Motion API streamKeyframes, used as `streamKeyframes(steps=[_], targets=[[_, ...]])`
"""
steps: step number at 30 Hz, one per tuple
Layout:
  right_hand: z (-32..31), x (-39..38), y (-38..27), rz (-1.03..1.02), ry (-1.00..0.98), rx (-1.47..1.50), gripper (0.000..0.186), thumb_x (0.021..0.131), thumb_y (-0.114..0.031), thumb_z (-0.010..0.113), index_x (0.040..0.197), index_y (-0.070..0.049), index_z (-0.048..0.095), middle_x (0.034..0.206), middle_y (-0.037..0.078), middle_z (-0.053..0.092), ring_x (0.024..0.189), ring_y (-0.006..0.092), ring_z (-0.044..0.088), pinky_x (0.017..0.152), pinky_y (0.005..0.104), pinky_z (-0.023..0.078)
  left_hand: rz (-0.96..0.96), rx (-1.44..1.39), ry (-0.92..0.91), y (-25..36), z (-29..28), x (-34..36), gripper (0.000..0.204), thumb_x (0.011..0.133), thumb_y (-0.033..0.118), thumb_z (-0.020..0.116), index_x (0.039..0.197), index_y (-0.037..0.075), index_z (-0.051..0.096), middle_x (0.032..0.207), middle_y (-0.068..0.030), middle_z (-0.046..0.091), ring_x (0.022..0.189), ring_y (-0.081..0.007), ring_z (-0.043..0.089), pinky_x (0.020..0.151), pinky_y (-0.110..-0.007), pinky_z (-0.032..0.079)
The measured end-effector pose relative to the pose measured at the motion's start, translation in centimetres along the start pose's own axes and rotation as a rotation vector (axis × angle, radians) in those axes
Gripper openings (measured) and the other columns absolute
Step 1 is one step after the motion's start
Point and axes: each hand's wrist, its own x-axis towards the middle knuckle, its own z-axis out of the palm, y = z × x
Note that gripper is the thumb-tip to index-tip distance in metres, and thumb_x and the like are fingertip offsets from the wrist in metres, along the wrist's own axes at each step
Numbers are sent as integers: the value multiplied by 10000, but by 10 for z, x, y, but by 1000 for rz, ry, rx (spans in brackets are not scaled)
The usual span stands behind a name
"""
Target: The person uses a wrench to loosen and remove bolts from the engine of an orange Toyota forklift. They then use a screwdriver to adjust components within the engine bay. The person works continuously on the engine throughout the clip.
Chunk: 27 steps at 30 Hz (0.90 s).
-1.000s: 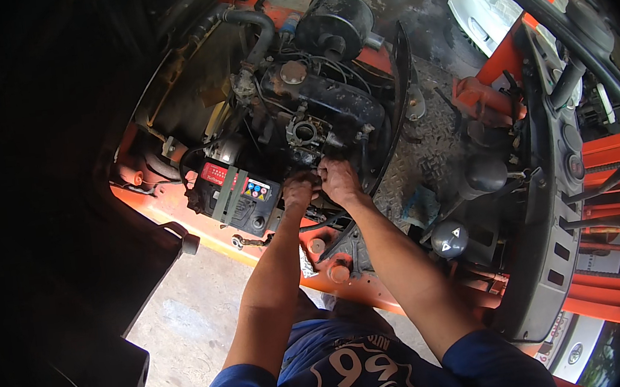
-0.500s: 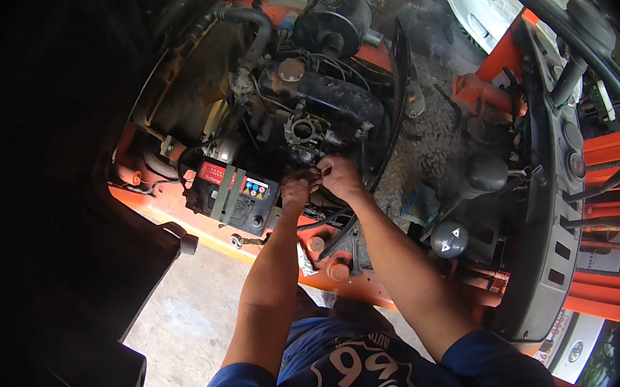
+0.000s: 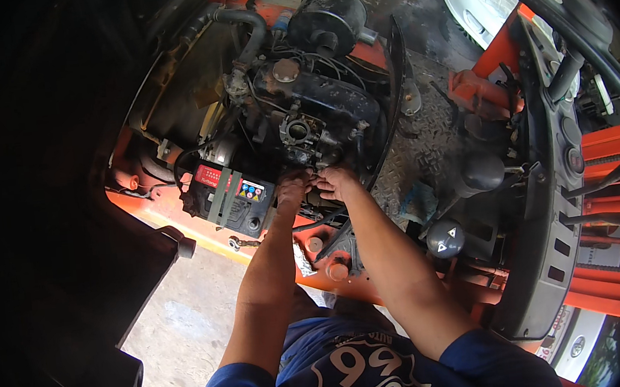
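My left hand (image 3: 294,189) and my right hand (image 3: 337,182) meet over the engine bay, fingertips nearly touching. Both have their fingers pinched together, and whatever lies between them is too small and dark to name. Just beyond them sits a carburetor (image 3: 297,130) with its round throat uncovered, beside the black engine cover (image 3: 330,95) with a rusty filler cap (image 3: 286,70). Left of my left hand is a black battery (image 3: 234,200) with a red label and a strap over it. A black cable (image 3: 320,221) runs below my hands.
A round black air cleaner (image 3: 327,21) stands at the back. To the right are a treadplate floor (image 3: 425,136), a black knob (image 3: 446,238), levers (image 3: 603,181) and a steering wheel (image 3: 563,16). Orange bodywork (image 3: 350,284) edges the bay near me. A dark panel (image 3: 138,279) rises at left.
The whole view has shifted slightly, moving the scene a little left. My hands stay pinched together at nearly the same spot, with the right fingers a bit lower beside the left.
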Motion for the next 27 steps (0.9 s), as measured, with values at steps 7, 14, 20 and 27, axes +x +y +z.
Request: streamKeyframes(steps=[7,14,20,27], targets=[[3,5,2,43,-46,6,123,961,-212,529,963,-173,646,861,-26,651,776,132,525,898,483,503,-48,170,69,5,-1,0,280,896,310,723,1070,91,706,999,-6,743,906,-102,695,719,-267,469],[9,8,5,23,-43,-18,220,999,-253,514,918,-130,679,768,-35,593,645,103,468,798,426,543,1,135,106,0,-1,1,275,864,307,760,1035,96,715,958,13,740,859,-88,679,698,-274,459],[14,5,7,52,-28,-19,287,1022,-270,454,923,-111,671,753,-34,576,597,101,442,750,403,535,36,214,105,-5,-4,5,298,855,320,765,1027,80,725,936,1,736,831,-100,668,697,-278,468],[12,14,10,54,-37,135,295,1015,-348,468,863,-140,612,725,-30,556,575,107,421,644,364,483,12,213,134,-6,-4,6,309,863,343,753,1042,92,734,943,0,736,837,-106,671,713,-267,492]])
